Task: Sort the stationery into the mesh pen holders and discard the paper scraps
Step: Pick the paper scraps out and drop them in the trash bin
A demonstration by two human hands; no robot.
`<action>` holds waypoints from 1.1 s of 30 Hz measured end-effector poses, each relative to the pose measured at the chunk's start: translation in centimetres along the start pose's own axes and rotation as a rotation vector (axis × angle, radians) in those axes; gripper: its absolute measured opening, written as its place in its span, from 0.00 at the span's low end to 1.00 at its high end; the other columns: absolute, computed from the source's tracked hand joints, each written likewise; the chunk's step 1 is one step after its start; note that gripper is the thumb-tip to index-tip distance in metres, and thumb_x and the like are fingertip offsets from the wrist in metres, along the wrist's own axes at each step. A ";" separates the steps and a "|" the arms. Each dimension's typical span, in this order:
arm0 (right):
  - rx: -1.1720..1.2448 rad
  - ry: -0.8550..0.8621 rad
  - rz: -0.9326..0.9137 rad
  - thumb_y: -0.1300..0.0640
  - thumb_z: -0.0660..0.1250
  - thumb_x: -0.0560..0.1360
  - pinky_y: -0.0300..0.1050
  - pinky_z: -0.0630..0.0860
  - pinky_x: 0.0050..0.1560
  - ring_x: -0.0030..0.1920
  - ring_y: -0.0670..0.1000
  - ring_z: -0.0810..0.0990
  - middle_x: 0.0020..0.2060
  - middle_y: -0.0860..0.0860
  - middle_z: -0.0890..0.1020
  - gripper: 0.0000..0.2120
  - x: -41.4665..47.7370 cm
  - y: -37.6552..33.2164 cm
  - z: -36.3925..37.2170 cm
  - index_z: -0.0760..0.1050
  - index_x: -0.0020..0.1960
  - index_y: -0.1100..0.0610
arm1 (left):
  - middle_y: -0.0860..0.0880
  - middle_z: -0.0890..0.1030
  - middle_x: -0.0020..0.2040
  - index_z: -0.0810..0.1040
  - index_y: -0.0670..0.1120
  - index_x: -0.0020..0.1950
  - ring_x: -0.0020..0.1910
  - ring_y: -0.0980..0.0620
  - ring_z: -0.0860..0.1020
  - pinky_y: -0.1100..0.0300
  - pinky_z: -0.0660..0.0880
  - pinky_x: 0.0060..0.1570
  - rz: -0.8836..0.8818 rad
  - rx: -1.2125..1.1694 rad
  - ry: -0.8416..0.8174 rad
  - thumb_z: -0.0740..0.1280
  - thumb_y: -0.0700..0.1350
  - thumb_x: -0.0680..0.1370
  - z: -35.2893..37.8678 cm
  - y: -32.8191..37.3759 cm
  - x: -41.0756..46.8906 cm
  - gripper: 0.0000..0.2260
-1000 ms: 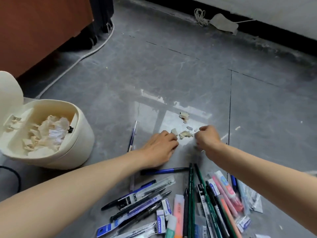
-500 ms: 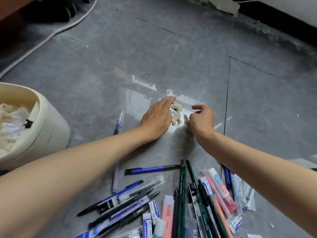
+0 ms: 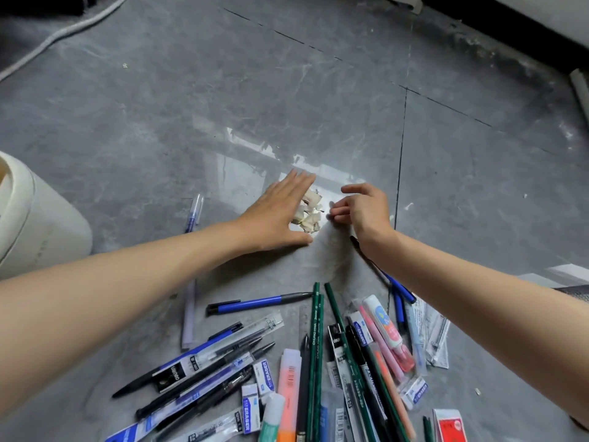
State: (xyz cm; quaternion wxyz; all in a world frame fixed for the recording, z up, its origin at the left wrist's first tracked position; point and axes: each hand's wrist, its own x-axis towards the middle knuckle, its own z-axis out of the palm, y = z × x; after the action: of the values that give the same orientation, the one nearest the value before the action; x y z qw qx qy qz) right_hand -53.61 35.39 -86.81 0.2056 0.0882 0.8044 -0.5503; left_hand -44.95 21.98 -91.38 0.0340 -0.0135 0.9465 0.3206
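Observation:
A small heap of cream paper scraps (image 3: 308,212) lies on the grey floor between my hands. My left hand (image 3: 280,212) lies flat with straight fingers, its edge against the left side of the heap. My right hand (image 3: 360,207) hovers just right of the scraps with loosely curled fingers, holding nothing that I can see. Nearer to me lies a pile of stationery (image 3: 318,371): blue pens, green pencils, erasers, a pink highlighter, packaged refills. A cream waste bin (image 3: 38,224) stands at the left edge. No mesh pen holder is in view.
A single blue pen (image 3: 193,212) lies left of my left forearm. A white cable (image 3: 63,33) runs across the far left floor. A dark skirting and wall close the far right. A red and white packet (image 3: 447,425) lies at the bottom right.
The scattered scraps have been pushed together into one heap between my hands. My left hand has straightened flat. The view has tilted down, so the bin is mostly out of frame.

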 end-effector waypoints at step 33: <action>-0.485 -0.150 -0.227 0.66 0.68 0.72 0.42 0.74 0.36 0.35 0.50 0.78 0.38 0.55 0.79 0.07 -1.0 1.5 -0.8 0.78 0.47 0.57 | 0.54 0.80 0.33 0.84 0.42 0.43 0.31 0.55 0.79 0.73 0.73 0.29 -0.294 -0.597 0.370 0.70 0.31 0.71 -3.1 1.8 0.7 0.07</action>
State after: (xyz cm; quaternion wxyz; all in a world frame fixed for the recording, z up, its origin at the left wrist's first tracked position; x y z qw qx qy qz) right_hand -52.32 36.77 -87.43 0.2168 -0.0955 0.8998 -0.3663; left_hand -45.91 21.51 -87.88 -0.0972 -0.2161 0.7896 0.5660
